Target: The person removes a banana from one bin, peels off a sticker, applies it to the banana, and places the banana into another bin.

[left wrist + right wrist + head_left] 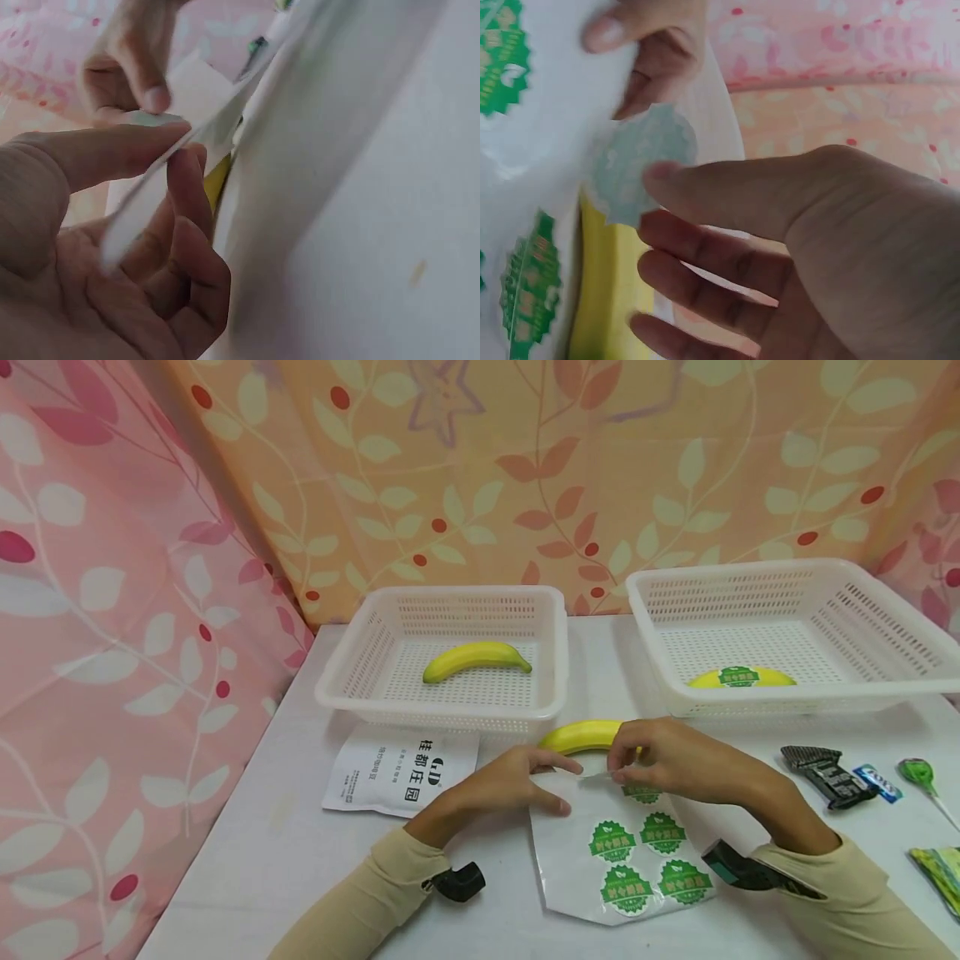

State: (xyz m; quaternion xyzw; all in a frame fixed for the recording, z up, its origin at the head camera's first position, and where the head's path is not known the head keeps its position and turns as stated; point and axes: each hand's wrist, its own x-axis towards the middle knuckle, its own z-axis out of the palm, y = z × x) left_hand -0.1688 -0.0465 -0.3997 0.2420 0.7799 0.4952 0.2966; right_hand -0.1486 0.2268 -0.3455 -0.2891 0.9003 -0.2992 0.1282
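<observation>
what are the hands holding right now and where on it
The right hand pinches a peeled sticker by its edge; the left hand pinches the sticker sheet at its top edge.

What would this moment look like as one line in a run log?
left hand: holds sticker sheet | right hand: pinches peeled sticker | banana: on table behind sheet | baskets: one banana each

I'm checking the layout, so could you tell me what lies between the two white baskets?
In the head view, only bare white table lies between the left basket and the right basket.
</observation>
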